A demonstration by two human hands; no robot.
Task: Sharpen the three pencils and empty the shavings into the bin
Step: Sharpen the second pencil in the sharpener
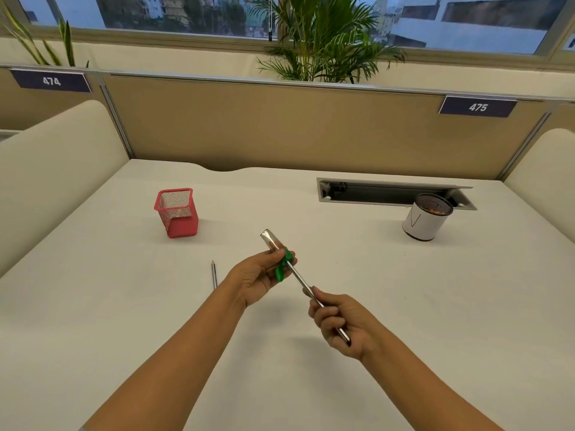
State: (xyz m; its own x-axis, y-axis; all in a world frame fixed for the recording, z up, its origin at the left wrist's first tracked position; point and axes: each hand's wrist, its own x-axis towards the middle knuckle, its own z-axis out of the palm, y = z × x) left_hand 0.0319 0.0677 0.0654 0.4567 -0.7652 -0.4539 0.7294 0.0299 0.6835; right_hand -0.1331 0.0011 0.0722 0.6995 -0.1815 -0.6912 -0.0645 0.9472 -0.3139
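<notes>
My left hand [259, 276] grips a sharpener [273, 241] with a clear shavings case and a green body [281, 269], held above the middle of the white desk [124, 306]. A silver pencil [300, 279] is pushed tip-first into the green part, and my right hand [340, 321] is closed around its rear half. A second pencil [214, 273] lies flat on the desk just left of my left wrist, its point facing away from me. A white cylindrical bin [424, 220] with a mesh rim stands at the back right, shavings showing inside.
A red mesh pen holder [177, 213] stands at the back left of the desk. A cable slot [389, 194] is set into the desk behind the bin. Beige partition panels enclose the desk on three sides.
</notes>
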